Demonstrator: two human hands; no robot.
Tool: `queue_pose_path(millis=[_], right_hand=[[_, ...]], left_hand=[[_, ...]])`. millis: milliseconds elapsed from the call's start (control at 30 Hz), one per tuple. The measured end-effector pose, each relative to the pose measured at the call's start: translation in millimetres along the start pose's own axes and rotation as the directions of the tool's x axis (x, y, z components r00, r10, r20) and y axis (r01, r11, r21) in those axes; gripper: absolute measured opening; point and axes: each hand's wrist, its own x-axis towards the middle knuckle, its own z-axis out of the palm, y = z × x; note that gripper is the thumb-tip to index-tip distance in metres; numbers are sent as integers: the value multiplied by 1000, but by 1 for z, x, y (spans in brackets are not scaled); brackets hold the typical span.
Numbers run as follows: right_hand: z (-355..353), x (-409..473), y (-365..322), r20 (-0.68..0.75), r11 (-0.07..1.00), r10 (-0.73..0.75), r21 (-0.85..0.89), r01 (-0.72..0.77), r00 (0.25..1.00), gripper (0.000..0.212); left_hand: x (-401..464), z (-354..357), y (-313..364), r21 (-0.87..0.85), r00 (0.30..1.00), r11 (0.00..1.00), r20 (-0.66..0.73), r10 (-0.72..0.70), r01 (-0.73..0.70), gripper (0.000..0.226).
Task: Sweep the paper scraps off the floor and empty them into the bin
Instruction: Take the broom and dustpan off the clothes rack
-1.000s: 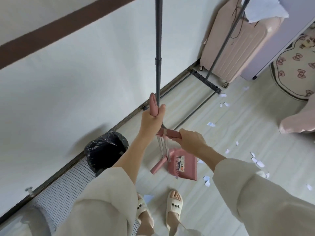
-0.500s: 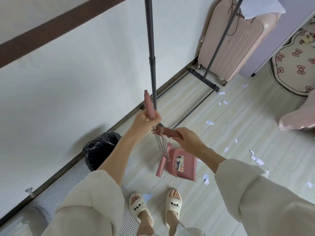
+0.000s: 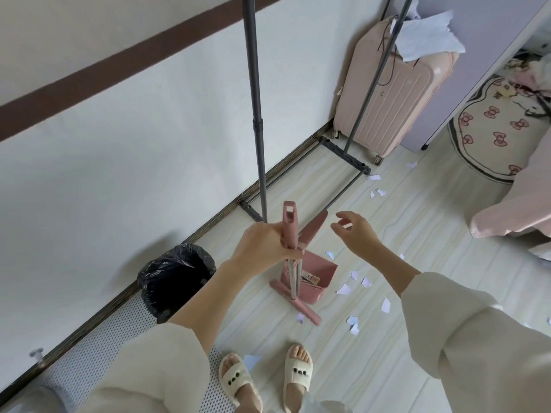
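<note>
1. Two feet in cream slip-on sandals (image 3: 298, 375) are standing nearest, with one pale paper scrap (image 3: 252, 361) lying between them.
2. About a dozen more white and lilac paper scraps (image 3: 385, 305) are lying on the pale wood-grain floor (image 3: 417, 234) to the right of the pink plastic dustpan (image 3: 316, 278); the far ones are too small to count surely.
3. The left hand (image 3: 262, 248) is gripping two pink handles together, the pink broom handle (image 3: 290, 225) and the dustpan's; the pink broom head (image 3: 295, 302) is resting on the floor against the dustpan.
4. The right hand (image 3: 354, 234) is hovering just right of the handles, fingers loosely spread, holding nothing.
5. One round bin lined with a black plastic bag (image 3: 176, 278) is standing left of the dustpan, by the wall, its lower part hidden by the left sleeve.
6. Behind the dustpan, two grey metal rack poles (image 3: 256, 114) are rising, cut off at the top; a pink ribbed suitcase (image 3: 393, 99) is standing beyond them.
</note>
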Motion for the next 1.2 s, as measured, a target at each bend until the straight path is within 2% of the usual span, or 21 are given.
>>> queue_pose_path(millis=[133,233,433,633,800,933,1033,1100,1200], right_hand=[[-18,-4,10,0,996,71,50,-71,997,36],[-32,-7,16,-7,992,103,73,-102,995,34],[-45,-14,18,19,985,105,133,-107,994,28],[-41,-15,10,46,984,63,161,-70,997,26],[-41,-19,11,70,981,66,178,-78,995,24],[-44,-25,13,81,969,75,230,-92,994,22],[-48,-30,7,111,945,53,314,-86,992,21],[-52,-33,3,141,927,44,364,-93,989,22],[-58,-41,-1,194,924,25,370,-97,981,22]], left_hand=[[3,6,24,53,995,993,21,100,-101,30],[6,7,41,16,991,993,59,117,-118,28],[13,12,38,-99,998,994,-35,-59,56,31],[8,24,28,-265,966,948,-138,-217,176,25],[8,31,13,-402,934,867,-69,-350,295,22],[7,35,10,-415,938,861,-50,-344,294,10],[6,36,14,-351,967,906,-6,-254,236,8],[4,37,14,-160,985,972,5,-174,172,13],[3,40,9,51,985,985,26,-168,167,32]])
